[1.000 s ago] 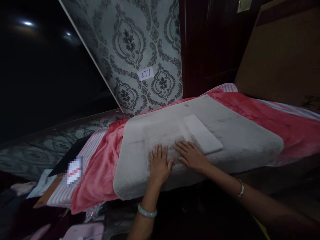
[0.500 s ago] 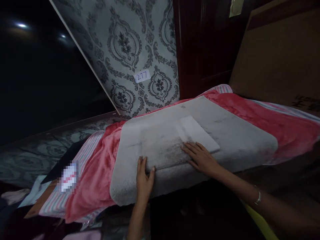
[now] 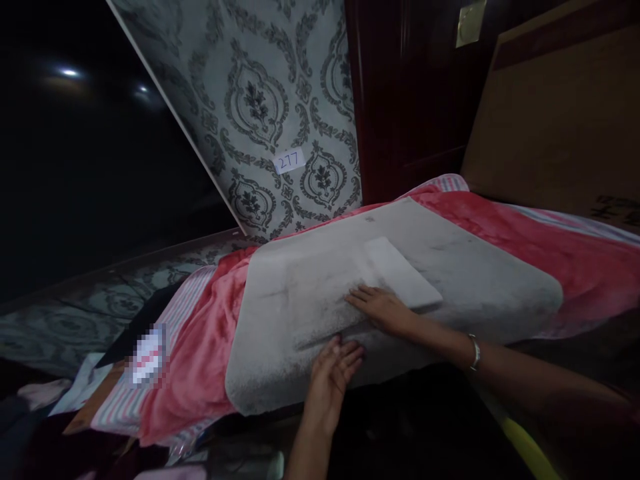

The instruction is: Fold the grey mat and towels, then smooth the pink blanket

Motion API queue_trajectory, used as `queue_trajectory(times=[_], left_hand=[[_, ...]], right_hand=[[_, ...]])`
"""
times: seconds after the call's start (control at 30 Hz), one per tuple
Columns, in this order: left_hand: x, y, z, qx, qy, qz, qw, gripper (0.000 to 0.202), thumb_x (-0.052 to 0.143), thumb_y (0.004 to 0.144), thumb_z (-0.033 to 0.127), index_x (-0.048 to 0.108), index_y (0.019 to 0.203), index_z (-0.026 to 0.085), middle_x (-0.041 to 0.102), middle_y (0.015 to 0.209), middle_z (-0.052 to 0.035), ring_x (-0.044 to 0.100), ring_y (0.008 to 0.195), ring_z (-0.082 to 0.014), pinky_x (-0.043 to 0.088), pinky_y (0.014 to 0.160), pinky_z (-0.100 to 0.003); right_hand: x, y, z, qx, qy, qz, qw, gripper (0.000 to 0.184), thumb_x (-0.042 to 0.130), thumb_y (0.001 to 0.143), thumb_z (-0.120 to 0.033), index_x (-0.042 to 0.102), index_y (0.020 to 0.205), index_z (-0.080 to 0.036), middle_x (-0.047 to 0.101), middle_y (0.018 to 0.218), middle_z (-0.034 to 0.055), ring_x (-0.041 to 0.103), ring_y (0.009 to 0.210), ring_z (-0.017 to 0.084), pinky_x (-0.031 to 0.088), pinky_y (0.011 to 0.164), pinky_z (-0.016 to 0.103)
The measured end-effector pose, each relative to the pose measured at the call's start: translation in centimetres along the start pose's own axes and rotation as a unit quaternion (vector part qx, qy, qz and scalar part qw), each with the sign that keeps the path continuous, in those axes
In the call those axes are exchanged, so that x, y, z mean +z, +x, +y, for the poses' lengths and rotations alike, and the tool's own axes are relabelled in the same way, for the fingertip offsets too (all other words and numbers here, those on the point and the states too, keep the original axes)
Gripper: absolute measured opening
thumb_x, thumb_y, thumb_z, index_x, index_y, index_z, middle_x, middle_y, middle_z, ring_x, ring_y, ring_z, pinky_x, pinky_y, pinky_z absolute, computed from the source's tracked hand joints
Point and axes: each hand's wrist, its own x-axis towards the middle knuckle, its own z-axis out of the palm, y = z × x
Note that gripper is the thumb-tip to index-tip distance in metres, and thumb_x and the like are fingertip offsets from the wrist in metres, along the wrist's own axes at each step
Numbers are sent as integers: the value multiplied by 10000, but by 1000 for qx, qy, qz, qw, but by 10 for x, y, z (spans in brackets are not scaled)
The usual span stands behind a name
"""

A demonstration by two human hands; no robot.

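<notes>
A grey plush mat [image 3: 490, 267] covers the middle of the surface. On it lies a flat grey piece of fabric [image 3: 320, 287] with dark smudges, and a white flat panel [image 3: 403, 273] shows at its right side. My right hand [image 3: 377, 308] rests palm down on the grey fabric near its front edge, fingers extended. Just in front of that edge is my left hand [image 3: 333, 370], its palm turned up and fingers loosely apart. Nothing is visible in either hand. Where the fabric ends and the mat begins is hard to make out.
Red-pink blanket [image 3: 200, 340] with striped edges spreads under the mat on both sides. A large cardboard box [image 3: 560, 120] stands at the back right. A dark screen [image 3: 100, 153] fills the left. Behind is patterned wallpaper with a "277" label [image 3: 289, 161].
My left hand has moved right along the front edge and turned palm up. My right hand has slid slightly left over the fabric. The view has shifted a little.
</notes>
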Motion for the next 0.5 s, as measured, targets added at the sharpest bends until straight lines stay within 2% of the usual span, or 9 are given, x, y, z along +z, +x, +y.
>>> queue_trajectory(times=[0.07, 0.17, 0.27, 0.37, 0.43, 0.5], left_hand=[[12, 17, 5, 15, -60, -1, 998, 455, 738, 746, 502, 633, 1047, 177, 697, 1183, -189, 671, 1125, -329, 486, 1036, -526], [32, 37, 19, 65, -99, 55, 991, 439, 649, 808, 512, 618, 1130, 215, 645, 1304, -154, 660, 1143, -309, 515, 1003, -525], [49, 42, 32, 98, -120, 98, 983, 472, 626, 828, 503, 597, 1219, 240, 651, 1299, -127, 665, 1114, -283, 552, 943, -496], [52, 35, 37, 120, -175, 143, 967, 381, 679, 810, 399, 648, 1136, 205, 700, 1192, -113, 659, 1116, -259, 562, 924, -411], [46, 30, 34, 92, -199, 190, 957, 269, 690, 801, 307, 679, 1037, 177, 728, 1092, -104, 677, 1069, -242, 568, 900, -361], [36, 28, 30, 61, -199, 234, 950, 196, 674, 787, 209, 687, 978, 162, 739, 1008, -92, 698, 996, -229, 572, 881, -342]], right_hand=[[-14, 5, 0, 13, 9, -5, 1000, 616, 399, 857, -47, 506, 1447, -190, 571, 1409, 134, 548, 1283, 256, 471, 1011, 393], [-40, 15, -6, 43, 17, -5, 999, 564, 377, 891, -72, 529, 1416, -215, 604, 1370, 119, 624, 1167, 231, 511, 925, 350], [-56, 21, -29, 58, 15, -3, 998, 494, 403, 909, -97, 555, 1369, -196, 646, 1294, 133, 657, 1082, 230, 522, 862, 329], [-51, 16, -65, 46, 12, -12, 999, 475, 462, 878, -85, 563, 1338, -151, 681, 1197, 151, 678, 985, 243, 525, 782, 328], [-42, 10, -83, 22, 11, -19, 1000, 493, 506, 859, -96, 554, 1347, -142, 689, 1161, 154, 681, 953, 262, 518, 759, 340], [-37, 9, -86, -9, 35, -34, 999, 459, 569, 877, -200, 576, 1335, -171, 702, 1126, 140, 681, 950, 277, 508, 770, 351]])
